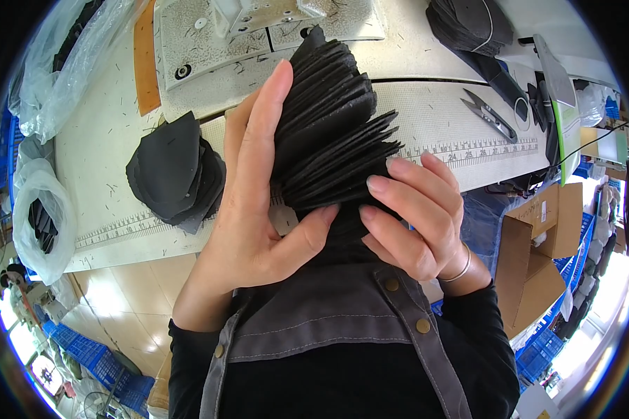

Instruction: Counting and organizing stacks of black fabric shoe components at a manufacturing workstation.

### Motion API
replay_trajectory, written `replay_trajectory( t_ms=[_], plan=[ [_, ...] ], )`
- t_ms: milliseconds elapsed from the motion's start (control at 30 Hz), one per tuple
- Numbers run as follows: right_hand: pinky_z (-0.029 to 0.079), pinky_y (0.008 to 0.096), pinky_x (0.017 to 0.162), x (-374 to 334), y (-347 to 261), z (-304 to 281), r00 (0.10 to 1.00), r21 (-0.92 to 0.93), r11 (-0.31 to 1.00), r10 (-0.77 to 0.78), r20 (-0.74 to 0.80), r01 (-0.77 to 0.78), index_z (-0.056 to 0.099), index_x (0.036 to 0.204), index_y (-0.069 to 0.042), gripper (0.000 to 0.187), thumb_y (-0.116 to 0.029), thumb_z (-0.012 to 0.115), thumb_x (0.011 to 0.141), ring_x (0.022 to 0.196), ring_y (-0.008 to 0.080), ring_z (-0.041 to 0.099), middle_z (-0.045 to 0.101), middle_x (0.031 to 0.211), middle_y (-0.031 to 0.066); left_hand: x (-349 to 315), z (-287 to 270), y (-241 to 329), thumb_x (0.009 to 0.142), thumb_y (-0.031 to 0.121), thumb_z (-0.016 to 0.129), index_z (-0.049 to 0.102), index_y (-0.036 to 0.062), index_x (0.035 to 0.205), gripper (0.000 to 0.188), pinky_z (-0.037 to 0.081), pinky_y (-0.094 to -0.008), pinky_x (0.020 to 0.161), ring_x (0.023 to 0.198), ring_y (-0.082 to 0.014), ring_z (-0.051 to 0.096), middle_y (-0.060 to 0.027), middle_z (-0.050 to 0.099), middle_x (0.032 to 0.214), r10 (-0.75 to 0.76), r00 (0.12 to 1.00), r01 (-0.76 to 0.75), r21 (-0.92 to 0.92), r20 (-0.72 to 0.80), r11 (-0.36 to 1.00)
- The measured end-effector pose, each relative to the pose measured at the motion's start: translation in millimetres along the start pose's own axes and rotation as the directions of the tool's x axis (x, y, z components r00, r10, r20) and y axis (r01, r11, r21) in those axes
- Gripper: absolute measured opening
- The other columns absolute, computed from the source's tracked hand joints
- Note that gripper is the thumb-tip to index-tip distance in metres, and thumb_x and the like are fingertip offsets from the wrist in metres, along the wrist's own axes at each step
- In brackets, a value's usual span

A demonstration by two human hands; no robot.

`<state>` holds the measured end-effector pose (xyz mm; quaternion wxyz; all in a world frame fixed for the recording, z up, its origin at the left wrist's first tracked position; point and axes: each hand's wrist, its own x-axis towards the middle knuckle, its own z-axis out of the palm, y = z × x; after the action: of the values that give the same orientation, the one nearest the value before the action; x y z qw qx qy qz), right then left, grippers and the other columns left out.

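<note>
A thick stack of thin black cut pieces (pixel 328 112) is held upright and fanned out in front of my chest, above the table's near edge. My left hand (pixel 258 209) grips it from the left side, with long fingers along its back and the thumb at its lower edge. On the right, my right hand (pixel 419 216) has its fingers bent, with fingertips at the stack's lower right edge; some fingers touch the pieces. Left of my left hand, a loose pile of similar black pieces (pixel 175 171) lies on the table.
A sewing machine bed (pixel 223 63) stands at the back. Thread snips (pixel 489 115) lie on the right, near a tied black bundle (pixel 468 24). A ruler strip (pixel 496 155) runs along the front edge. Plastic bags (pixel 45 216) hang at left; a cardboard box (pixel 531 265) sits at right.
</note>
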<state>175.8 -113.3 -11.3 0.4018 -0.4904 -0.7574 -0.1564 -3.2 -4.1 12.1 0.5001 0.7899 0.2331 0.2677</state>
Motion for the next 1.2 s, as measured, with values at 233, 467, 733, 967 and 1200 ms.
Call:
replay_trajectory(
  t_ms=[233, 467, 733, 967, 1200],
  plan=[
    [0.049, 0.0412, 0.090, 9, 3, -5, 0.999, 0.008, 1.000, -0.015, 0.047, 0.015, 0.060, 0.092, -0.010, 0.015, -0.011, 0.065, 0.077, 0.103, 0.0256, 0.062, 0.066, 0.110, 0.0093, 1, 1, 0, 0.067, -0.006, 0.052, 0.006, -0.0004, 0.152, 0.097, 0.030, -0.0385, 0.112, 0.136, -0.0282, 0.035, -0.0180, 0.025, 0.151, 0.008, 1.000, -0.008, -0.021, -0.005, 1.000],
    [0.050, 0.0357, 0.082, 12, 2, -4, 0.999, -0.018, 1.000, -0.019, 0.050, 0.020, 0.060, 0.088, -0.010, 0.014, -0.011, 0.064, 0.075, 0.100, 0.0247, 0.062, 0.066, 0.109, 0.0085, 0, 1, -1, 0.068, -0.006, 0.053, 0.005, 0.0003, 0.152, 0.097, 0.030, -0.0383, 0.112, 0.136, -0.0282, 0.035, -0.0179, 0.025, 0.150, 0.001, 1.000, -0.001, -0.039, -0.004, 0.999],
    [0.051, 0.0343, 0.078, 11, 3, 1, 1.000, 0.014, 1.000, -0.004, 0.017, 0.004, 0.058, 0.088, -0.009, 0.014, -0.011, 0.063, 0.074, 0.098, 0.0250, 0.062, 0.065, 0.109, 0.0106, 0, 2, -1, 0.068, -0.005, 0.053, 0.005, 0.0000, 0.152, 0.097, 0.030, -0.0380, 0.112, 0.136, -0.0282, 0.036, -0.0185, 0.027, 0.150, -0.013, 1.000, 0.012, -0.055, -0.006, 0.998],
    [0.050, 0.0334, 0.078, 15, 2, -2, 0.998, -0.002, 1.000, 0.010, 0.054, -0.010, 0.058, 0.088, -0.009, 0.015, -0.011, 0.063, 0.074, 0.098, 0.0245, 0.062, 0.066, 0.106, 0.0106, 1, 2, -3, 0.067, -0.003, 0.054, 0.007, -0.0007, 0.152, 0.097, 0.029, -0.0379, 0.113, 0.136, -0.0279, 0.036, -0.0183, 0.026, 0.150, 0.006, 1.000, -0.007, -0.047, -0.018, 0.999],
    [0.050, 0.0330, 0.077, 12, 1, 0, 1.000, -0.020, 1.000, -0.010, 0.015, 0.011, 0.060, 0.086, -0.010, 0.014, -0.012, 0.063, 0.073, 0.100, 0.0246, 0.063, 0.066, 0.103, 0.0077, 0, 3, -2, 0.065, -0.005, 0.053, 0.007, -0.0009, 0.152, 0.098, 0.030, -0.0376, 0.112, 0.136, -0.0280, 0.037, -0.0188, 0.028, 0.149, 0.002, 0.999, -0.005, -0.075, -0.032, 0.997]
  ],
)
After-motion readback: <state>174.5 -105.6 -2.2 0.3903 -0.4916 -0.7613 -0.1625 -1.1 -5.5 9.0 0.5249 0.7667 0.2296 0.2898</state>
